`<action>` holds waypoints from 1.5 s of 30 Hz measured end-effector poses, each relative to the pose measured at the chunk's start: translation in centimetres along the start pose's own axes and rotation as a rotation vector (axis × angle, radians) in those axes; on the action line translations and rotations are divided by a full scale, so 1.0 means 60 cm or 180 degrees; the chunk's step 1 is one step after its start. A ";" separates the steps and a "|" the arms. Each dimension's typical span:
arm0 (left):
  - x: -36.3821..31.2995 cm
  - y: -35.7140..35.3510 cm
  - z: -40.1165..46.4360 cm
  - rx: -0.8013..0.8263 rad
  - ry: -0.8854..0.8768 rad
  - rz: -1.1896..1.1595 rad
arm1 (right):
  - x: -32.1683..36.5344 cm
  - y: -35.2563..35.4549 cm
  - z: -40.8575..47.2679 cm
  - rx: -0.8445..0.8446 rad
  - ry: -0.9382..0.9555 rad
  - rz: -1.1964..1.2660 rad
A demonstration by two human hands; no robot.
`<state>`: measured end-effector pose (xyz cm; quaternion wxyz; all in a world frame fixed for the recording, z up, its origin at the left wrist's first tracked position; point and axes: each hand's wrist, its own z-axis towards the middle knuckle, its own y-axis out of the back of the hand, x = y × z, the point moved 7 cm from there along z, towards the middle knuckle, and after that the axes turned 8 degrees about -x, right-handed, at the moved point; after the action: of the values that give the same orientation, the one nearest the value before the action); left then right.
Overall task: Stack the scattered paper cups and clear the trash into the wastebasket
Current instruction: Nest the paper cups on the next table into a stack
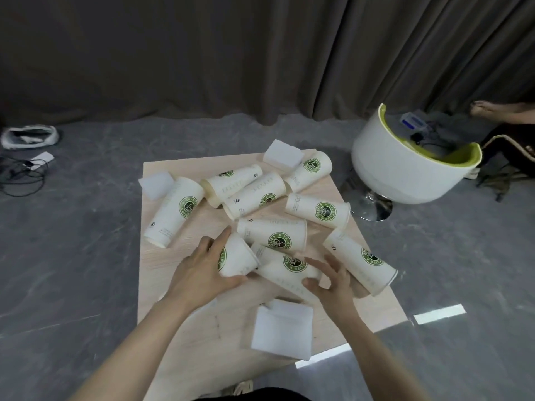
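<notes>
While the left hand (pixel 202 266) grips one cup (pixel 238 257), another cup (pixel 289 269) touches right fingertips (pixel 311 282)

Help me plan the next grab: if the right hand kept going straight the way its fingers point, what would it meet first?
The right hand points up and left, fingers already at the lying cup near the left hand. That cup comes first; the cup beyond it likely follows, though depth is unclear.
</notes>
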<state>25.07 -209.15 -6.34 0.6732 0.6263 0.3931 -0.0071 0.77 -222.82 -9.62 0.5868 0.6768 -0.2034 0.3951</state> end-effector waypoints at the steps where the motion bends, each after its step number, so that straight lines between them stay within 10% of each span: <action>1: 0.000 -0.002 -0.001 0.0021 -0.0001 -0.0021 | -0.005 0.003 -0.004 -0.0086 -0.0061 0.0055; 13: 0.013 -0.006 -0.018 0.0154 -0.0031 -0.0061 | -0.037 -0.016 -0.023 0.0433 -0.1243 0.1320; 24: 0.033 0.033 -0.035 0.0027 -0.0289 0.0334 | 0.035 0.034 -0.004 0.0494 -0.0787 0.1885; 45: 0.009 0.035 -0.066 0.0062 -0.0705 0.0384 | 0.213 -0.095 -0.047 0.2176 -0.0158 0.1796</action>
<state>24.42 -205.05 -4.50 0.7056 0.6507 0.2778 -0.0395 11.85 -216.41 -3.36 0.1935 0.7593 -0.2519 0.5680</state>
